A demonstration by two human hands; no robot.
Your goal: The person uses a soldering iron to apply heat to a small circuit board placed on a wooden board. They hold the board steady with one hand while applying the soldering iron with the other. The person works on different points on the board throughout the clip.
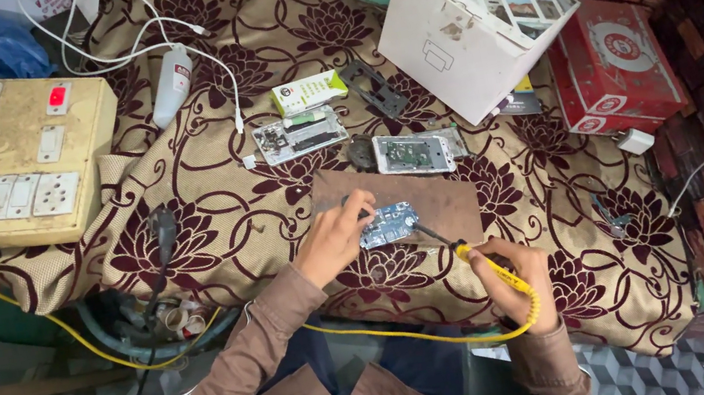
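Brown long sleeves (239, 378), white-piped cuffs, bare hands.

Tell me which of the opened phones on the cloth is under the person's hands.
The bluish circuit board on the brown board, held by the left hand; the other two lie farther away, untouched.

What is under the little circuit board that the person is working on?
The circuit board lies on a flat brown board, which rests on the flowered cloth. The left hand steadies it; the right hand holds a yellow soldering iron. What lies beneath the cloth is hidden.
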